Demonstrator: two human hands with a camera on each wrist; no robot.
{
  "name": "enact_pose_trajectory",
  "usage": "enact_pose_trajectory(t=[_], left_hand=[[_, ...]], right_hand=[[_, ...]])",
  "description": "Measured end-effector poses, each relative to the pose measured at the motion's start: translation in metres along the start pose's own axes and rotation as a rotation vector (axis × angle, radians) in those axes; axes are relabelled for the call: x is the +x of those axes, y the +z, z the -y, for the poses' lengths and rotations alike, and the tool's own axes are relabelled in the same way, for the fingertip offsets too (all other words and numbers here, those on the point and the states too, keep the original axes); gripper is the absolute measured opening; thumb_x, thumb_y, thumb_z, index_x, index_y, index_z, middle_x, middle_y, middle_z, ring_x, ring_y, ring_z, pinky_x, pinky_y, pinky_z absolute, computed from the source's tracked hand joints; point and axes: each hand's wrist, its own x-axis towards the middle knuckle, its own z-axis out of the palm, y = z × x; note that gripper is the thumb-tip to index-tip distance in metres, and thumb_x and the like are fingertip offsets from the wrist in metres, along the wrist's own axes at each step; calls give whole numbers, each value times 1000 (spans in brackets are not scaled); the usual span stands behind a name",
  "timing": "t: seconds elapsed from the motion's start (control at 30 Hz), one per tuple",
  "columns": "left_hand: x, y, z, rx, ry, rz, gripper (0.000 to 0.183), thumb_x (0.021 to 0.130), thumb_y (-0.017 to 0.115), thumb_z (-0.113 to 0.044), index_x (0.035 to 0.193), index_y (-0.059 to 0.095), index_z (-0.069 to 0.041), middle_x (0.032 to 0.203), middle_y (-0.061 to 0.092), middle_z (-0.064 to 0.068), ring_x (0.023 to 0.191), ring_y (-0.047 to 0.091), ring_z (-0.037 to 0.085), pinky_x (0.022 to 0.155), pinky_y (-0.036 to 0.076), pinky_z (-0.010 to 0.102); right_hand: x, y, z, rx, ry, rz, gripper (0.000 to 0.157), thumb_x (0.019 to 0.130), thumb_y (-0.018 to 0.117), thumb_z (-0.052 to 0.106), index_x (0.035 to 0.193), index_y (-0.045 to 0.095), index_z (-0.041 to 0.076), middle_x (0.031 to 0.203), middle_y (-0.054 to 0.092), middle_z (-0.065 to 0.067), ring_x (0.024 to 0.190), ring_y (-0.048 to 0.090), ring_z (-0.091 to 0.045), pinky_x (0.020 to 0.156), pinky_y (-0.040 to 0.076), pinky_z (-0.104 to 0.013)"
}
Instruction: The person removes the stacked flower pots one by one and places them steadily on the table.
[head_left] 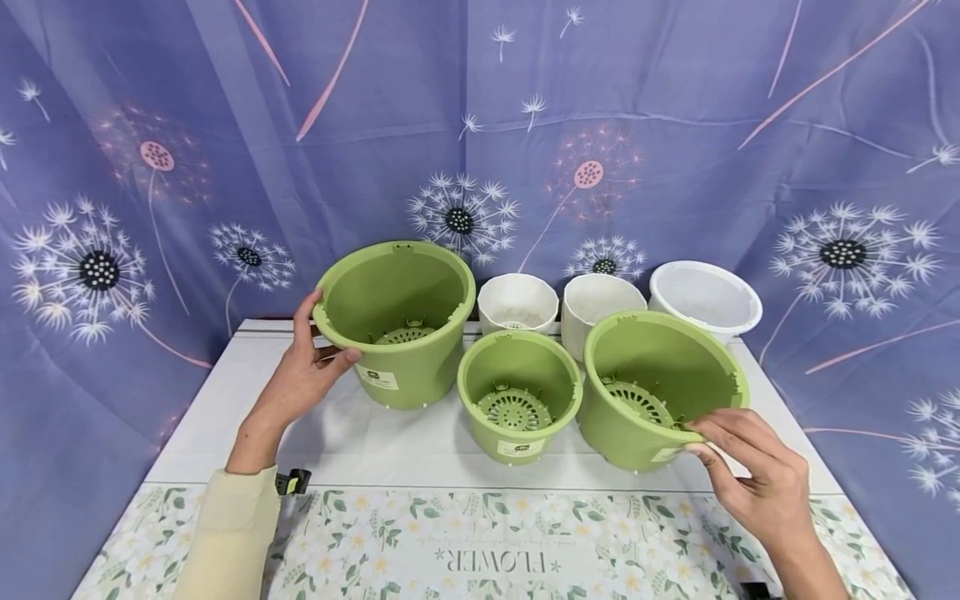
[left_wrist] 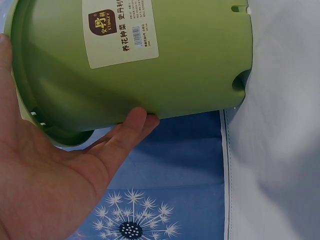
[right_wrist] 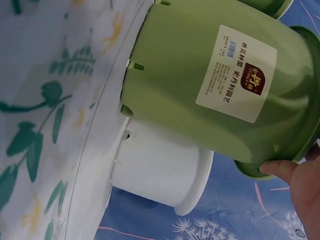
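Observation:
At the left of the head view stands a large green plastic flowerpot [head_left: 412,375] with a white label. My left hand [head_left: 303,367] grips its rim at the left side, the thumb along the front. In the left wrist view the fingertips [left_wrist: 135,119] touch the pot's outer wall. On the right, my right hand [head_left: 757,467] pinches the near right rim of a medium green flowerpot [head_left: 615,433]. Its label [right_wrist: 237,75] shows in the right wrist view. Between these two sits a small green flowerpot [head_left: 487,433], touched by neither hand. Slotted bases show inside the green pots.
Behind the green pots stand two white pots, one faceted [head_left: 517,292] and one partly hidden [head_left: 581,333], and a white round-rimmed pot [head_left: 738,329] at the right. A white cloth with a flowered front strip [head_left: 420,533] covers the table. A blue dandelion curtain [head_left: 375,167] hangs behind.

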Motion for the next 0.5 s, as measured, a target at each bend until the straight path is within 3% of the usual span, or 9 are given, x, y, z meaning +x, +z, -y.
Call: enact_pose_trajectory(t=[0.5], left_hand=[[0, 0, 0, 4, 14, -2, 102, 107, 68, -33, 166, -14, -45, 152, 38, 32, 133, 57, 51, 109, 50, 61]], right_hand=[[4, -10, 0, -10, 47, 126, 39, 102, 75, 30, 94, 80, -7, 93, 75, -18, 105, 65, -18, 108, 46, -22]])
